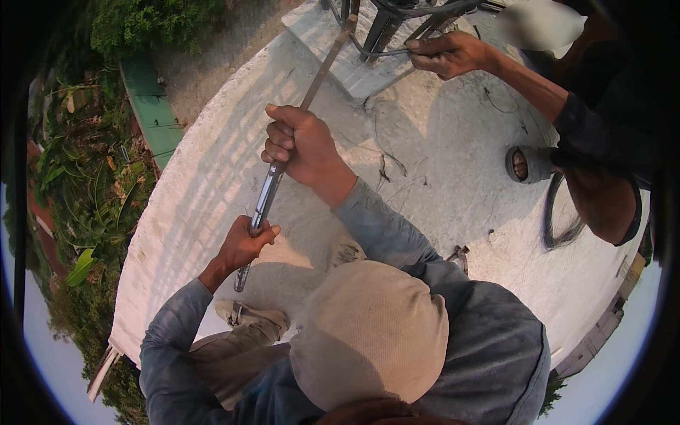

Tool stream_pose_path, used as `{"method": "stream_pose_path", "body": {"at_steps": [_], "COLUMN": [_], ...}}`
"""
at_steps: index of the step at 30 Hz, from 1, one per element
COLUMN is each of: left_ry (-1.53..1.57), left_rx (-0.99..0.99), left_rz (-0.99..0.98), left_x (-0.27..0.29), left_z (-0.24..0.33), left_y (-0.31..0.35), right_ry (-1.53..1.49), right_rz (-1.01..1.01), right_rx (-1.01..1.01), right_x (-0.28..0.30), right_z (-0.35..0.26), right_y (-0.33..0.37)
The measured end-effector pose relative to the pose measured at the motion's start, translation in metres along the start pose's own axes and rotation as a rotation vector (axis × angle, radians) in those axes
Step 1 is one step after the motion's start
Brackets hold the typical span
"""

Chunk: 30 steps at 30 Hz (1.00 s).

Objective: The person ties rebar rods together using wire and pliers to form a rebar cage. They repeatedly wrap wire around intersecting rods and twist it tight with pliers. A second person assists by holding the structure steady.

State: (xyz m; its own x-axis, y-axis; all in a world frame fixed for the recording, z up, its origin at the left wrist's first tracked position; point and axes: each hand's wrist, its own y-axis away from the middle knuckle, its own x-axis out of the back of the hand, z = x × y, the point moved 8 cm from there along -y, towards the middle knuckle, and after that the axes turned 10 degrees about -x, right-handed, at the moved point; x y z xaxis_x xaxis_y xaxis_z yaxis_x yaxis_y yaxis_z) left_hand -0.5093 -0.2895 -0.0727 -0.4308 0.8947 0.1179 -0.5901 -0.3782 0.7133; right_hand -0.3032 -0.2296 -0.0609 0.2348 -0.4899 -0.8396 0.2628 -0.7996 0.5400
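A long metal bar [324,73] runs slantwise from the upper middle down toward my left foot. Its upper stretch is brown and rusty-looking, while its lower stretch is shiny and silvery; whether these are two joined pieces I cannot tell. My right hand [306,145] is wrapped round the middle of it. Farther down, my left hand [242,246] closes on the shiny part, just above its lower end. The bar's top end reaches dark upright bars [382,30], and whether it touches them is unclear. There another person's hand [453,55] pinches a thin grey rod or cable [386,54].
Beneath everything lies a pale, rough concrete surface [453,149] with a curved edge at left. Beyond that edge stand a green panel [152,106] and plants [95,205]. Wire scraps [383,170] and a dark wire coil [556,219] lie near the co-worker's sandalled foot [523,164].
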Motion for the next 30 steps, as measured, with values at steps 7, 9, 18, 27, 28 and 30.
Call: {"method": "stream_pose_path", "body": {"at_steps": [7, 9, 18, 27, 28, 30], "left_ry": [0.235, 0.205, 0.171, -0.102, -0.083, -0.11], "left_rx": [-0.031, -0.01, 0.021, -0.153, -0.211, -0.248], "left_rz": [-0.076, -0.058, -0.043, 0.108, 0.172, 0.265], "left_x": [-0.03, -0.033, -0.041, 0.003, 0.011, 0.029], "left_z": [0.006, 0.004, 0.028, 0.027, 0.032, 0.04], "left_y": [0.01, 0.009, 0.024, 0.001, -0.003, -0.009], "right_ry": [-0.014, 0.015, -0.002, 0.048, 0.045, 0.024], "right_rz": [0.104, 0.122, 0.063, 0.117, 0.148, 0.184], "right_rx": [-0.088, -0.106, -0.062, 0.068, 0.092, 0.163], "right_x": [0.0, 0.003, -0.003, 0.005, 0.007, 0.007], "right_z": [0.002, 0.001, -0.002, -0.001, 0.0, -0.003], "right_y": [0.019, 0.02, 0.032, 0.006, 0.001, -0.01]}}
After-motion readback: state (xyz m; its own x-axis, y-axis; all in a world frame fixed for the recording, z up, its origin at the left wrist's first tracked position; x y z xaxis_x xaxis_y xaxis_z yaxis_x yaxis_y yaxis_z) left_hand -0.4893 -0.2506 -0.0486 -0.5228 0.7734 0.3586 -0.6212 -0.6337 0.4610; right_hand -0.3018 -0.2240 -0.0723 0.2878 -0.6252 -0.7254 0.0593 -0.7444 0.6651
